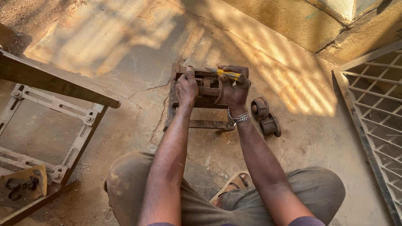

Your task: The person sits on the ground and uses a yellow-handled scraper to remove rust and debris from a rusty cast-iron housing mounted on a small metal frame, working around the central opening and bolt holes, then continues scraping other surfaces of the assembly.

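I see a cracked concrete floor (125,50) carrying a rusty metal frame (201,106), two round flanged metal parts (265,116) just beside it, and a grate (374,104) at the floor's right edge.

Metal grille (372,109) cut off right

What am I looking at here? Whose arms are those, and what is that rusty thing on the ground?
The camera sits on a person's head and looks down, so you see their own arms and knees as they sit on a cracked concrete floor. The left hand grips a rusty metal frame. The right hand, with a bracelet on the wrist, holds a yellow tool over it. Two rusty round parts lie beside it. A metal grate lies to the right.
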{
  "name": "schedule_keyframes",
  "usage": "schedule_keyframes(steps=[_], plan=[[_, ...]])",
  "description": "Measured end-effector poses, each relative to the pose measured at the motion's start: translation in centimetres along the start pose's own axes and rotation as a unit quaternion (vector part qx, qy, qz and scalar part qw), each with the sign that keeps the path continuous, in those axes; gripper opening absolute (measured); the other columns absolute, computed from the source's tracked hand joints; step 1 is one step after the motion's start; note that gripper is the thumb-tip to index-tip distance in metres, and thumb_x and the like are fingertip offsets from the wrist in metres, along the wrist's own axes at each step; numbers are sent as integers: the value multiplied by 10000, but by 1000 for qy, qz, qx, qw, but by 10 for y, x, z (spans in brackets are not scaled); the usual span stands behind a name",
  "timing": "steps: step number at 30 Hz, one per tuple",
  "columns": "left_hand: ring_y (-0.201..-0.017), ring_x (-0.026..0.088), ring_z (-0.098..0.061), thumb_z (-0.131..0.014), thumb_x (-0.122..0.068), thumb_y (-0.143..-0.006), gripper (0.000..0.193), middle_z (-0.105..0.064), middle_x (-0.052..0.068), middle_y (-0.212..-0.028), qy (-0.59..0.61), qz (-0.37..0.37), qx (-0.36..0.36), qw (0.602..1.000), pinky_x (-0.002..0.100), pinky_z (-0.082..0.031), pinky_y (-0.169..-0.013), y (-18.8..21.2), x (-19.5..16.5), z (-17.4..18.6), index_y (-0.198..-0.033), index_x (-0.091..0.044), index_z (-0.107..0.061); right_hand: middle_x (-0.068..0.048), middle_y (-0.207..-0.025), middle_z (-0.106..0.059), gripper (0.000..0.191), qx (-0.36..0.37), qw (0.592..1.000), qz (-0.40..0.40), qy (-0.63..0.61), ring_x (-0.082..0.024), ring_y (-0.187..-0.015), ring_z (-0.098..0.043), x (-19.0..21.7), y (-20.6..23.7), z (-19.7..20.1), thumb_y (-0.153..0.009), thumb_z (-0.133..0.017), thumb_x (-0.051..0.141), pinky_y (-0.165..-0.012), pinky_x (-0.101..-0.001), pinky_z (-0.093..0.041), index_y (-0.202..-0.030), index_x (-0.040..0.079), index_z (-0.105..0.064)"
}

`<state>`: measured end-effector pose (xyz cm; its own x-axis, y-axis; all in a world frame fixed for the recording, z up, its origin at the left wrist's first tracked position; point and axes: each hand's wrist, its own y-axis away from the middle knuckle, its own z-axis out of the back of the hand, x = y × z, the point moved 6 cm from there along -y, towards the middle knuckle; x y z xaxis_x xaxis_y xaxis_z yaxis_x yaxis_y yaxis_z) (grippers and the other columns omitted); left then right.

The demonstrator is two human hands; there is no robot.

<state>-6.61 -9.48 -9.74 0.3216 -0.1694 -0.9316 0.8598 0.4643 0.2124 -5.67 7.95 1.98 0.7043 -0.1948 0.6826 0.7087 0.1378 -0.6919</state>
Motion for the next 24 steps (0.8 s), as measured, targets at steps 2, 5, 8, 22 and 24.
schedule_keyframes(steps=[2,5,8,22,24], plan=[[-617,194,-580,-195,-765,-1003,831,-525,25,-601,2,-5,-17,1000,445,-496,-651,0,0,1,-801,-90,-636,-79,-1022,-723,180,76,989,-54,114,-195,-996,-739,-12,-1,-7,-973,-785,229,-845,-330,-660,-1101,134,-702],[-647,195,-619,-214,-776,-977,768,-572,19,-605,33,-8,-15,999,435,-526,-665,0,1,-3,-874,-124,-606,-84,-1027,-770,150,80,981,-58,167,-175,-1010,-750,-20,-1,7,-1001,-766,206,-820,-317,-674,-1105,136,-682],[-630,192,-586,-209,-776,-983,802,-551,15,-608,12,-19,-28,999,440,-505,-665,-1,0,-3,-815,-107,-618,-79,-1046,-779,169,56,991,-59,103,-172,-1014,-781,-25,-4,10,-1022,-727,213,-817,-309,-693,-1131,116,-642],[-589,159,-586,-200,-834,-931,821,-568,-18,-587,23,-22,-25,999,394,-498,-586,-3,2,-1,-824,-141,-626,-90,-1018,-795,148,70,982,-133,112,-205,-835,-796,-17,-5,2,-1012,-680,162,-739,-301,-682,-1125,73,-645],[-611,160,-593,-194,-832,-943,860,-584,-7,-602,14,-21,-26,999,393,-492,-633,-3,1,-1,-765,-123,-648,-78,-1004,-800,140,59,975,-185,111,-193,-737,-791,-25,-4,1,-1011,-686,175,-665,-296,-696,-1115,86,-655]])
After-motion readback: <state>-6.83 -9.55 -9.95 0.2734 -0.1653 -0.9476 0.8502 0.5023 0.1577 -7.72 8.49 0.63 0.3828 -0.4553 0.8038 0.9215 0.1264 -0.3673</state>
